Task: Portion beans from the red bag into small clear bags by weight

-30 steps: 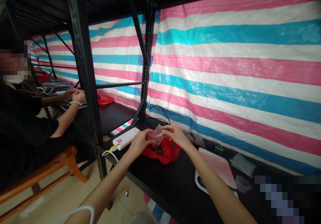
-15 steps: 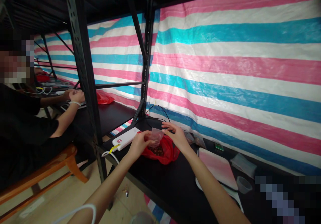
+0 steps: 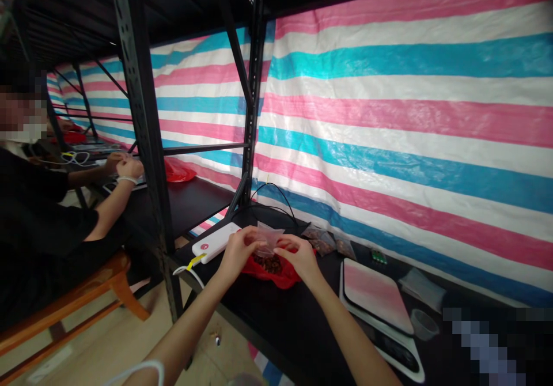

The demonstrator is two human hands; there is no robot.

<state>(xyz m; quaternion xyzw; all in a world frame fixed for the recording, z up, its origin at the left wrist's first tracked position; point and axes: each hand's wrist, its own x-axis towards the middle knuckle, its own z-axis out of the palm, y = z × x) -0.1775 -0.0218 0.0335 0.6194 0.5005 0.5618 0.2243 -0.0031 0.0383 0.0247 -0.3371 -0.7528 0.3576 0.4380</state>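
Note:
A small clear plastic bag [image 3: 270, 238] is held up between my two hands. My left hand [image 3: 241, 250] pinches its left side. My right hand [image 3: 299, 254] has its fingertips closed at the bag's right edge. Right below lies a red plastic bag [image 3: 283, 277], spread wide, with dark brown pieces [image 3: 268, 264] inside; what they are is too small to tell. Part of the red bag is hidden behind my fingers.
A white power bank [image 3: 216, 243] with a cable lies at the left. Filled clear bags [image 3: 319, 239] sit by the striped sheet. Rightward are a kitchen scale [image 3: 378, 294], flat clear bags [image 3: 421, 288] and a plastic cup [image 3: 424, 324]. A co-worker [image 3: 103, 201] sits beyond the black post [image 3: 144, 115].
My right hand has come down and inward from open fingers to a pinch on the clear bag. The scale's lower part and the filled bags now show more.

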